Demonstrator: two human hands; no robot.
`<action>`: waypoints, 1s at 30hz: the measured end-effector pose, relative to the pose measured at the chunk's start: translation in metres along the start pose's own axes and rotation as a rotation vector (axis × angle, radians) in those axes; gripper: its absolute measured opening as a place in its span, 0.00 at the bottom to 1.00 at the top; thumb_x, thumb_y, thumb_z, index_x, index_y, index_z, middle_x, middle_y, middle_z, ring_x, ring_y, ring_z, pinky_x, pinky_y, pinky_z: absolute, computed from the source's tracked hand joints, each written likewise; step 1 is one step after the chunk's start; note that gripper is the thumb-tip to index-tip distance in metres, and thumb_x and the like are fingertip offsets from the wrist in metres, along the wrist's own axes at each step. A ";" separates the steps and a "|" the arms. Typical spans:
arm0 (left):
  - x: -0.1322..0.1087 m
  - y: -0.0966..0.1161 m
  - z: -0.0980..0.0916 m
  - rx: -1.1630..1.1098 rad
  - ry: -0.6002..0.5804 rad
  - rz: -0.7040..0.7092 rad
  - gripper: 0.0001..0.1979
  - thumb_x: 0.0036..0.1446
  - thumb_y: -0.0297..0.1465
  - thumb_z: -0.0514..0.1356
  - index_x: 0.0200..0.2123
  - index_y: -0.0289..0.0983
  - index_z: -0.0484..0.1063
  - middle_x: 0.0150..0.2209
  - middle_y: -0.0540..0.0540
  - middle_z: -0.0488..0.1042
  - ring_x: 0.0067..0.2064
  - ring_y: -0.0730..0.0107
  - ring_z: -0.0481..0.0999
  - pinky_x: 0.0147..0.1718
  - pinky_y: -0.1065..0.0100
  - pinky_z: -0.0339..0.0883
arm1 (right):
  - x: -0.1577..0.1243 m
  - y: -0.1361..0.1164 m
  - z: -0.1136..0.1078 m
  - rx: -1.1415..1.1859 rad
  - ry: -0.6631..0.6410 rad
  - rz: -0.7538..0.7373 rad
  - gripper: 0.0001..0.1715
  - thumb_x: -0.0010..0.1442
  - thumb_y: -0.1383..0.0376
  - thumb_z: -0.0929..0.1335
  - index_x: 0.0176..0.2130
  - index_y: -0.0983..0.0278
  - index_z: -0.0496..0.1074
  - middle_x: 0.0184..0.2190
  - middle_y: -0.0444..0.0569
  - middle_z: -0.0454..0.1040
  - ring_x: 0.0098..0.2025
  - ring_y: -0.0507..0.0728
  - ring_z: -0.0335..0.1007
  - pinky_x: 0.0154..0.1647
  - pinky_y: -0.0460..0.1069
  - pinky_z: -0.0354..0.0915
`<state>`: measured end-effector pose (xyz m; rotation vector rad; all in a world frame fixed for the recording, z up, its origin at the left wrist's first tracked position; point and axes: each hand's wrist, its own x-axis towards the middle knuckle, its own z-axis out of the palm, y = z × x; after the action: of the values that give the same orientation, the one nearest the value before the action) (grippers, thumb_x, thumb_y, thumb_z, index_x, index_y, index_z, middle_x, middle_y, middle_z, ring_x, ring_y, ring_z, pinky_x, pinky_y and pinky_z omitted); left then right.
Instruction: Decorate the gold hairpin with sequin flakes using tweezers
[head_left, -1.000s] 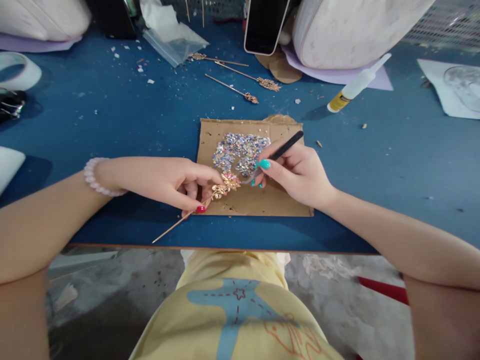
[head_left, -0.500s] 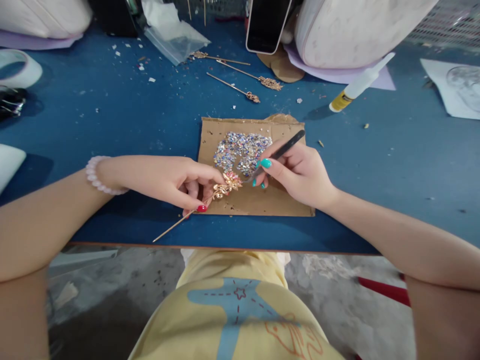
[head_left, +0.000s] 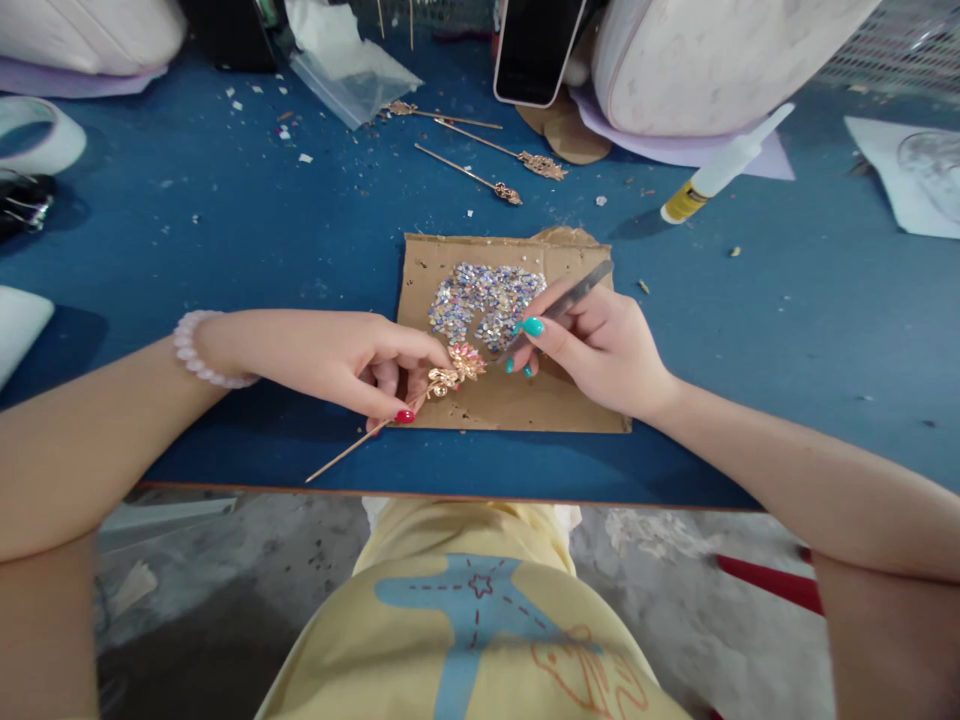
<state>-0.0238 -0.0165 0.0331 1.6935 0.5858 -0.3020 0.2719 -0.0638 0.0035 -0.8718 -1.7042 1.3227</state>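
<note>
My left hand [head_left: 375, 365] is closed around a gold hairpin [head_left: 444, 380], whose long thin stem slants down to the left. Its flower-shaped head carries pink pieces and rests over a cardboard sheet [head_left: 540, 400]. Dark tweezers [head_left: 577, 290] are pinched in my right hand [head_left: 600, 345], their tips pointing down-left and close beside the flower; whether they touch it I cannot tell. Behind the flower, a spread of small shiny rhinestones [head_left: 480, 290], bluish and silvery, lies on the cardboard.
Several more gold hairpins [head_left: 541, 165] lie behind the cardboard. A glue bottle [head_left: 697, 190] with a yellow label stands at the right. Farther back are a phone [head_left: 536, 50], a clear plastic bag [head_left: 360, 80] and a white bag [head_left: 697, 60]. A tape roll [head_left: 67, 140] sits far left.
Both hands hold almost the same position. The tweezers look slightly turned, with a greyer face showing, and the pink on the hairpin's flower shows more plainly.
</note>
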 end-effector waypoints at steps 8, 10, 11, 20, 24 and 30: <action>0.000 -0.003 0.000 -0.024 0.008 -0.001 0.29 0.66 0.40 0.70 0.67 0.45 0.72 0.40 0.47 0.87 0.35 0.62 0.89 0.32 0.72 0.78 | -0.001 0.001 0.000 -0.021 0.001 0.006 0.27 0.69 0.40 0.73 0.41 0.60 0.71 0.28 0.41 0.83 0.26 0.49 0.79 0.29 0.45 0.75; 0.001 -0.003 0.000 -0.024 0.007 0.002 0.29 0.66 0.40 0.70 0.68 0.45 0.72 0.40 0.47 0.87 0.35 0.62 0.89 0.32 0.73 0.78 | -0.001 0.000 0.000 -0.022 -0.006 0.005 0.27 0.69 0.40 0.73 0.41 0.60 0.71 0.28 0.41 0.83 0.26 0.49 0.80 0.29 0.45 0.76; 0.002 -0.003 0.000 -0.020 0.006 0.004 0.29 0.67 0.40 0.70 0.68 0.45 0.72 0.40 0.47 0.87 0.35 0.62 0.89 0.32 0.73 0.78 | -0.001 0.000 0.000 -0.026 -0.007 0.007 0.27 0.69 0.39 0.73 0.41 0.59 0.71 0.28 0.41 0.83 0.26 0.49 0.80 0.29 0.45 0.76; 0.001 0.000 0.000 -0.011 -0.003 -0.010 0.27 0.68 0.39 0.68 0.67 0.42 0.71 0.39 0.47 0.86 0.35 0.63 0.89 0.33 0.72 0.80 | -0.001 -0.001 0.001 -0.035 0.021 0.007 0.30 0.68 0.37 0.73 0.40 0.60 0.71 0.27 0.40 0.82 0.26 0.49 0.79 0.29 0.45 0.75; 0.001 0.003 0.000 -0.008 -0.005 -0.012 0.25 0.68 0.38 0.68 0.65 0.41 0.72 0.41 0.46 0.86 0.35 0.63 0.89 0.33 0.72 0.80 | 0.000 0.001 0.002 -0.019 0.032 -0.007 0.29 0.68 0.38 0.73 0.40 0.60 0.71 0.27 0.40 0.81 0.26 0.49 0.78 0.29 0.46 0.75; 0.000 0.002 -0.001 0.001 -0.019 -0.004 0.22 0.70 0.37 0.66 0.64 0.42 0.73 0.40 0.46 0.86 0.34 0.64 0.89 0.33 0.72 0.79 | 0.000 0.001 0.002 -0.020 0.033 0.001 0.29 0.68 0.38 0.73 0.40 0.60 0.71 0.27 0.40 0.81 0.26 0.49 0.78 0.29 0.46 0.75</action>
<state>-0.0224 -0.0160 0.0350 1.6887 0.5755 -0.3205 0.2703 -0.0642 0.0019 -0.9014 -1.6943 1.2877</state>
